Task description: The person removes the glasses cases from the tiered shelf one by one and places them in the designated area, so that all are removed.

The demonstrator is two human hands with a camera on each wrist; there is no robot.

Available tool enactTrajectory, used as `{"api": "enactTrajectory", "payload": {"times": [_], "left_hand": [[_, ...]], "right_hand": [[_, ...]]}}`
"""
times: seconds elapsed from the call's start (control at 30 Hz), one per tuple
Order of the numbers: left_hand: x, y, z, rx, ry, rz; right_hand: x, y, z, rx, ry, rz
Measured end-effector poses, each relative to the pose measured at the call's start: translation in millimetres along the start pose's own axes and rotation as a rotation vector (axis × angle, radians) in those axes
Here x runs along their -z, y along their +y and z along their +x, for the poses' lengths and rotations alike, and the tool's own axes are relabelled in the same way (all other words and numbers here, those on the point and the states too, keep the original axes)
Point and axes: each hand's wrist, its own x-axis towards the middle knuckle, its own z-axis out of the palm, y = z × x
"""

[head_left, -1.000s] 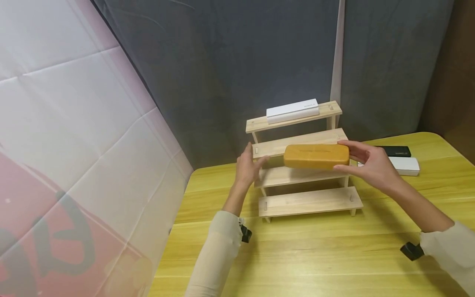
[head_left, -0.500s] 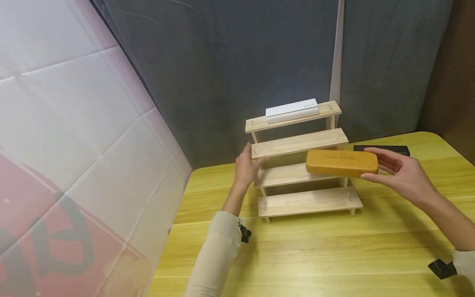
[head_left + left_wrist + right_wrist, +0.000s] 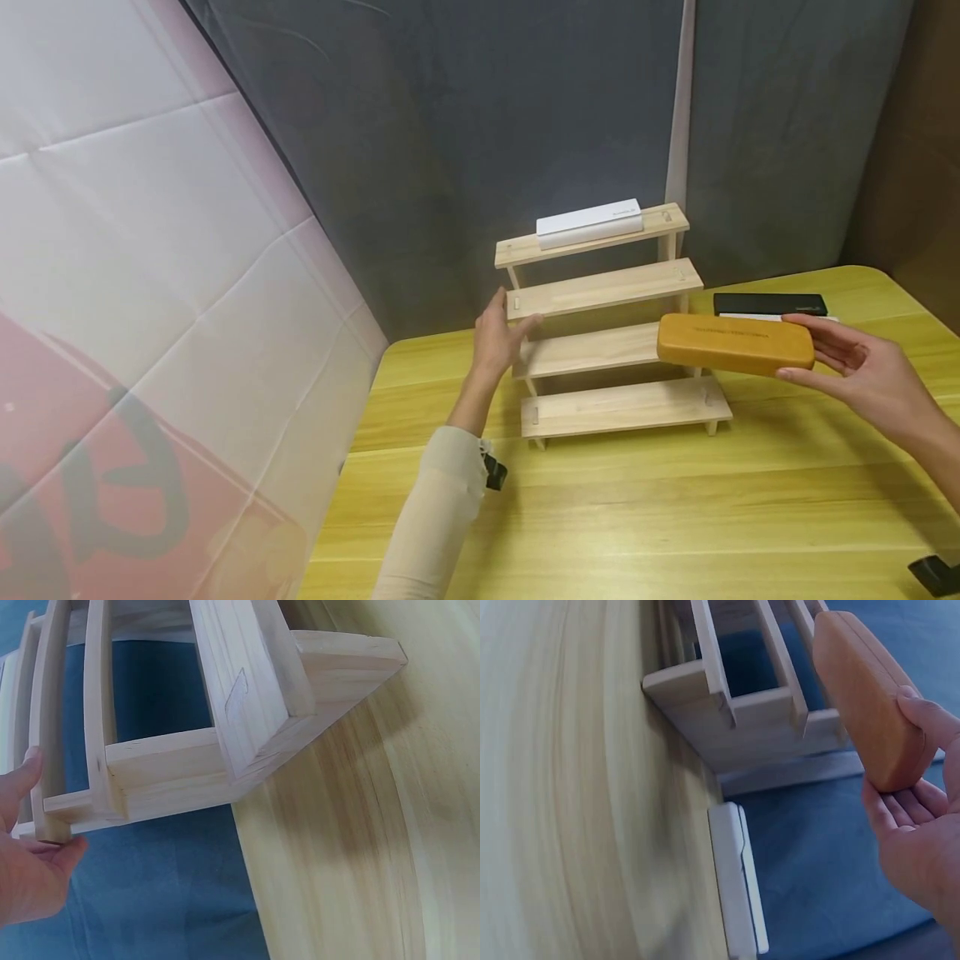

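The orange case (image 3: pixel 735 346) pretty much blocks the white case (image 3: pixel 731 885) around 3 o'clock in the head view. Its own lettering (image 3: pixel 731 332) is too tiny to read. Wrist cams crop the left hand (image 3: pixel 30 874) at 9, right hand (image 3: pixel 922 840) at 3.

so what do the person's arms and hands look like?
Left arm: cream sleeve, ruffled cuff, small black block beside it. Right arm: no sleeve in view, another black block near it. Left hand, right hand: no gloves or rings visible.
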Motion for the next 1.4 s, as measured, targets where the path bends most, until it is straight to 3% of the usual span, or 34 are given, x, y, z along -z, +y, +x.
{"api": "enactTrajectory", "payload": {"times": [0.5,0.77,1.07,1.27,1.4], "left_hand": [[-0.8,0.9,-0.6,-0.01,0.006,0.027],[-0.3,0.8,-1.6,-0.021,0.004,0.031],[0.7,-0.4,-1.1,-0.031,0.009,0.024],[1.2,1.1,-1.8,-0.028,0.006,0.039],[1.3,1.3,-2.2,-0.026,0.005,0.05]], "right_hand": [[32,38,-17,-0.011,0.079,0.136],[37,53,-18,0.005,0.136,0.154],[38,62,-16,-0.017,0.127,0.202],[33,71,-17,-0.119,0.089,0.058],[30,75,-18,-0.143,0.094,-0.013]]}}
